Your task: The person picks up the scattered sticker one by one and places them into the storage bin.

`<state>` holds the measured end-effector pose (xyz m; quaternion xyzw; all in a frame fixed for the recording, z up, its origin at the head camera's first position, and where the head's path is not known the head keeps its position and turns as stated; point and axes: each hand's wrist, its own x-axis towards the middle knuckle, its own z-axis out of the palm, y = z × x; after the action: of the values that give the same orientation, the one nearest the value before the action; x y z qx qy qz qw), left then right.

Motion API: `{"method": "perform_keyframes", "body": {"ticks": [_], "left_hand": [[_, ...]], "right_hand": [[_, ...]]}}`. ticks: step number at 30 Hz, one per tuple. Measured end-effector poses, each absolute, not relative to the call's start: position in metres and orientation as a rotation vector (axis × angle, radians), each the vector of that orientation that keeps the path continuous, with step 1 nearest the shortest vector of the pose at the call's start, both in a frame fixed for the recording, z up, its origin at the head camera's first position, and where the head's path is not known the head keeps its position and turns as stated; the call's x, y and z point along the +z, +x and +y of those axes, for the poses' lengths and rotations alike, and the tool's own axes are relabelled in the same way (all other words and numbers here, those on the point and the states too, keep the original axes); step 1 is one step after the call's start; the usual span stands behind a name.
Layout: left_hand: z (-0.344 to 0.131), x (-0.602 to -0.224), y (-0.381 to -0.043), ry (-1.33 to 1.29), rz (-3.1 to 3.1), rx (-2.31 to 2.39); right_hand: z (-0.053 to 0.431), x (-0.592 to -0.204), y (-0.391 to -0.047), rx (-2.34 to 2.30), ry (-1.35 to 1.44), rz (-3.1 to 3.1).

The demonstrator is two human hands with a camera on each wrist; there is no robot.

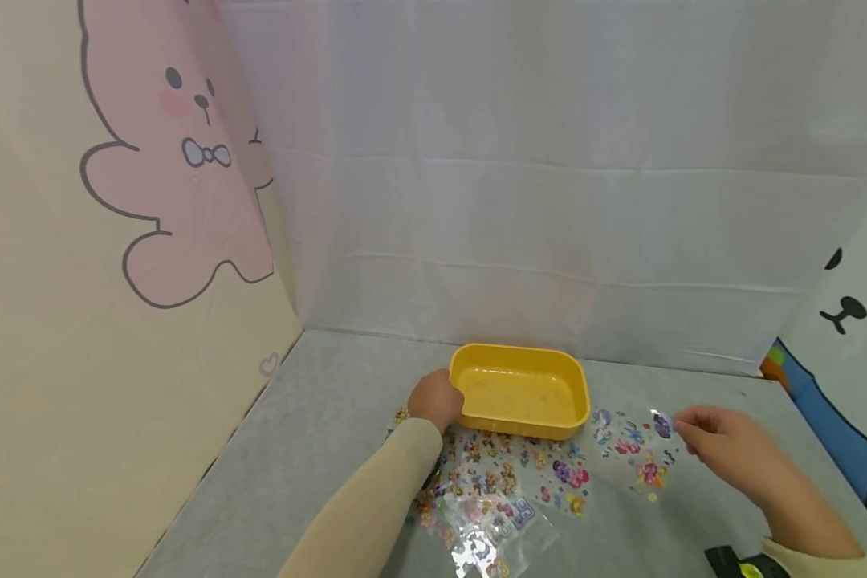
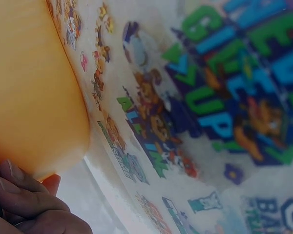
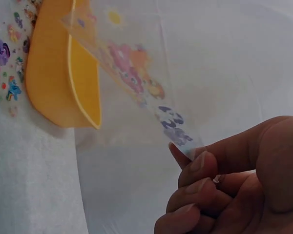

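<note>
A yellow plastic tub [image 1: 522, 393] stands toward the back of the table, and my left hand [image 1: 436, 399] grips its left end. In the left wrist view, curled fingers [image 2: 27, 195] hold the edge of the tub [image 2: 36, 83]. Off to the right, my right hand [image 1: 740, 461] pinches a corner of a clear sticker sheet [image 1: 649, 470] printed with colourful ponies. The right wrist view has this sheet [image 3: 132, 73] slanting up from thumb and fingertip, partly overlapping the tub [image 3: 51, 73]. More sticker sheets [image 1: 487, 470] lie in front of the tub, close to its front wall.
A shiny clear plastic bag [image 1: 487, 534] lies over the near sheets. The grey tabletop [image 1: 318, 417] meets a white curtain [image 1: 520, 201] behind. Cloth with a pink bear [image 1: 188, 185] hangs at left, and another with a white cartoon animal [image 1: 852, 353] at right.
</note>
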<state>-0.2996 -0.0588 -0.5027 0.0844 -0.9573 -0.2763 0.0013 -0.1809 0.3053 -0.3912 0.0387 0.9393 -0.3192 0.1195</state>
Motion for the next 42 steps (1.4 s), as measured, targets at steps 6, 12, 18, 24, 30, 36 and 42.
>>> {"method": "perform_keyframes", "body": {"ticks": [6, 12, 18, 24, 30, 36, 42], "left_hand": [[-0.059, -0.503, -0.300, 0.262, -3.010, -0.850], [-0.059, -0.499, -0.297, 0.260, -3.021, -0.856], [-0.059, -0.496, -0.295, 0.222, -3.031, -0.850], [-0.060, -0.495, -0.295, 0.223, -3.044, -0.826], [-0.061, -0.497, -0.296, 0.226, -3.040, -0.823], [-0.060, -0.503, -0.299, 0.234, -3.045, -0.810], [-0.058, -0.501, -0.299, 0.252, -3.040, -0.810]], "right_hand": [[0.288, -0.406, -0.201, -0.973, -0.024, 2.764], [0.273, -0.417, -0.227, -1.047, -0.242, 2.805], [0.256, -0.425, -0.250, -1.055, -0.366, 2.829], [0.239, -0.433, -0.274, -1.055, -0.375, 2.841], [0.220, -0.445, -0.297, -1.117, -0.280, 2.789], [0.201, -0.464, -0.309, -1.082, -0.261, 2.854], [0.185, -0.474, -0.314, -0.997, -0.325, 2.870]]}}
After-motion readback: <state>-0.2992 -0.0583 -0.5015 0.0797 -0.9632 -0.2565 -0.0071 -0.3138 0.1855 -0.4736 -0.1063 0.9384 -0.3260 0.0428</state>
